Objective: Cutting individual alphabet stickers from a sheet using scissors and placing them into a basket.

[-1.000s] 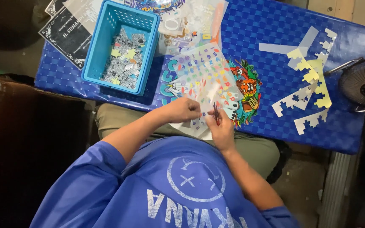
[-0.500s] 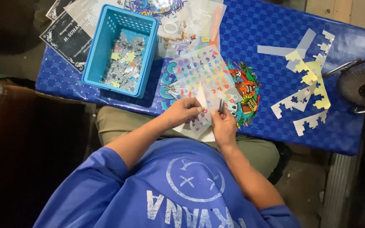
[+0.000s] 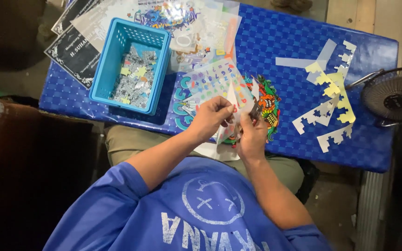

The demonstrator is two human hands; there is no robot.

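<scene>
My left hand point(image 3: 211, 116) pinches the near edge of a clear sticker sheet point(image 3: 212, 80) covered in small colourful shapes and lifts that edge off the blue table point(image 3: 280, 42). Right beside it, my right hand point(image 3: 252, 137) grips a small dark tool point(image 3: 255, 111) whose tip rests against the raised edge. The two hands touch over the table's near edge. Under the sheet lies a bright cartoon sticker point(image 3: 269, 103) in orange and green.
A light blue plastic basket point(image 3: 99, 69) with several silver and yellow scraps stands at the left. Black printed sheets point(image 3: 73, 53) and clear films point(image 3: 201, 23) lie behind it. White and yellow notched strips point(image 3: 330, 95) lie to the right. A black fan point(image 3: 396, 95) stands at the right edge.
The left hand has raised the near edge of the sticker sheet, which lay flatter before. The right hand has come closer against it with the tool.
</scene>
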